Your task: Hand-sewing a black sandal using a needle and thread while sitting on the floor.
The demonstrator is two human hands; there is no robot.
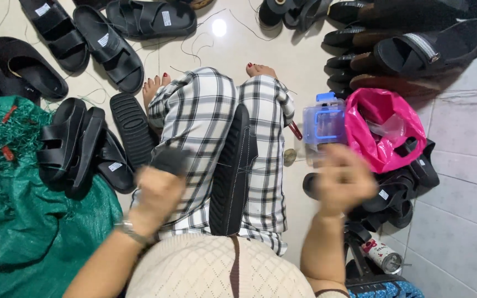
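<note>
Floor: pale tiles [459, 209], strewn with black sandals and loose threads.
Lap: black sole [232, 171] lies lengthwise on checked trousers [194, 116], between the two hands and touching neither.
Left hand [158, 193]: raised just left of the sole, blurred, curled around a small dark piece [170, 161].
Right hand [344, 179]: lifted well right of the sole, fingers bunched; too blurred to tell whether it holds anything.
Spray can [383, 255]: on its side near the right elbow.
Green net sack [23, 221]: spread at left, a pile of sandals [78, 146] leaning at its edge.
Clear box [323, 126]: blue clasp, just beyond the right hand; contents unclear.
Pink bag [382, 129]: open beside the box, clear plastic inside.
Far edge: more black sandals [106, 47] in rows.
</note>
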